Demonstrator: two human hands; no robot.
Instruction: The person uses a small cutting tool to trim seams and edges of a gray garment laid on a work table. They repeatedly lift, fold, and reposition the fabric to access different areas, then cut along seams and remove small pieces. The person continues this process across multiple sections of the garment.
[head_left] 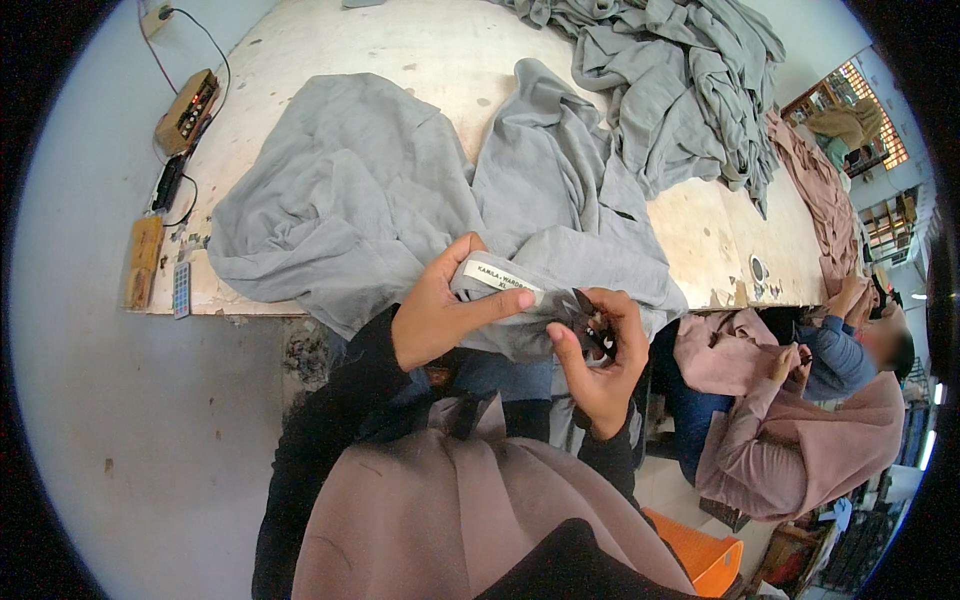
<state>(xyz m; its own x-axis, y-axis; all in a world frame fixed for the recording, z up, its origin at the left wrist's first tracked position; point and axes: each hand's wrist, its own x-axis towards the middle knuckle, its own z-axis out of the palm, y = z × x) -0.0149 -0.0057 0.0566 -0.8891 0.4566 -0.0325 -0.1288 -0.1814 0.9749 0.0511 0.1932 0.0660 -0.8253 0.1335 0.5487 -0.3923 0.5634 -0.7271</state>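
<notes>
Your left hand [440, 315] pinches grey garment [540, 248] at white label [492, 276], thumb on label's right end. Your right hand [610, 370], just beside, clamps dark snips [598, 333]; can't tell whether blades touch cloth. Garment's held part at table's [720, 240] near edge, rest spread across top. Grey pile [690, 110] beyond, rightward. Remote [182, 290] at left corner. Co-worker [800, 450], right, handles pink cloth [722, 350].

The grey garment [350, 180] lies crumpled across the bench [420, 40], draping over its near edge. Its white label [497, 279], slightly tilted, faces up near that edge. A dark tool [603, 337], partly hidden, sits just right of the label.
</notes>
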